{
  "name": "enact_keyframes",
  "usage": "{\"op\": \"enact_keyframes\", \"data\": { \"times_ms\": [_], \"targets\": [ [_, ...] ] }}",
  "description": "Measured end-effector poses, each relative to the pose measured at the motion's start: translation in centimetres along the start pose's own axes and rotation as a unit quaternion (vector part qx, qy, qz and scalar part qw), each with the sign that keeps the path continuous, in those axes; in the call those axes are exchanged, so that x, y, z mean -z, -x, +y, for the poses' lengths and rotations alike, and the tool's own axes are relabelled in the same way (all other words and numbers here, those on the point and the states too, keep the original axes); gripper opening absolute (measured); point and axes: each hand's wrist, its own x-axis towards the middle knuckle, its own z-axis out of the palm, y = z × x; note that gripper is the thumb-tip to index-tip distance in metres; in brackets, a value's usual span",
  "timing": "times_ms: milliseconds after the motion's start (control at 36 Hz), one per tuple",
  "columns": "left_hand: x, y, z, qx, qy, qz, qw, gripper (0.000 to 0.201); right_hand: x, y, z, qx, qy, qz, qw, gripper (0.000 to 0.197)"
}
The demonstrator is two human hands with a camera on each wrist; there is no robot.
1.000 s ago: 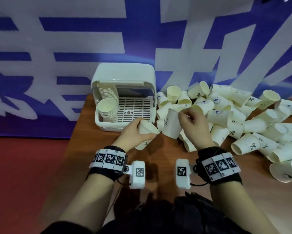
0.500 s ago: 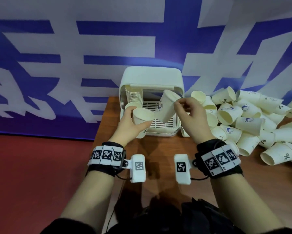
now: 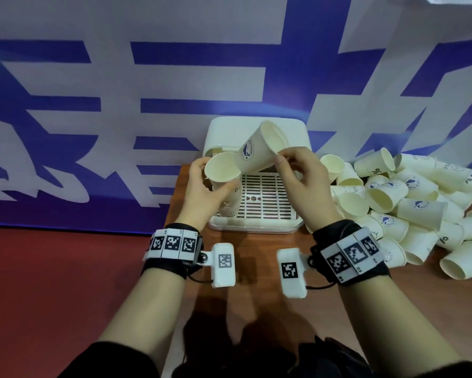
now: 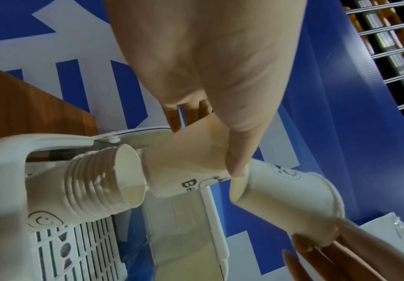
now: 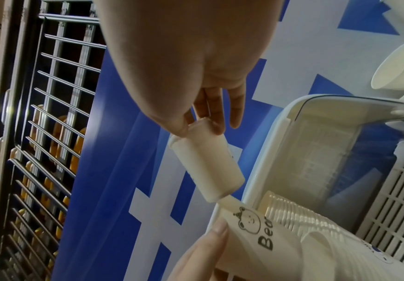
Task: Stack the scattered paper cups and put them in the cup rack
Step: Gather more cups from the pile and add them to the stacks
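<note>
- Now my left hand [image 3: 206, 190] grasps a paper cup [image 3: 224, 175] with "Bear" printed on it; my fingers and thumb curl round its wall, and its open mouth looks up toward me.
- My right hand [image 3: 301, 184] pinches a second paper cup [image 3: 258, 148], with a blue round logo, by its rim between thumb and fingertips [image 5: 210, 117].
- This second cup is tilted: its bottom points down to the left and touches the rim of the Bear cup, as the left wrist view shows, but it is not inside yet.
- Both cups are in the air, above the front of the white cup rack [image 3: 256, 214], which stands on the wooden counter [image 3: 251, 249] near the left edge, against a blue and white banner [image 3: 147, 91].
- Inside the rack, at its left side, lies a stack of nested cups [image 4: 95, 184] with the open end toward the front; the slotted white floor of the rack shows beside it.
- Right of the rack, a big pile of loose paper cups [image 3: 409, 203] lies on the counter, most of them on their sides, touching one another.
- I wear black wrist straps [image 3: 175, 242] with square printed markers on both arms.
</note>
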Motion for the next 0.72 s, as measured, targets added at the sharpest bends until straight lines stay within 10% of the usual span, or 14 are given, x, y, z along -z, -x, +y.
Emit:
{"op": "enact_keyframes", "data": {
  "times_ms": [722],
  "targets": [
    [-1.2,-1.4,-5.6,0.027,-0.068,-0.006,0.997,0.071,-3.6,0.1,3.2,0.063,0.043,-0.136,0.988,0.013]
  ]
}}
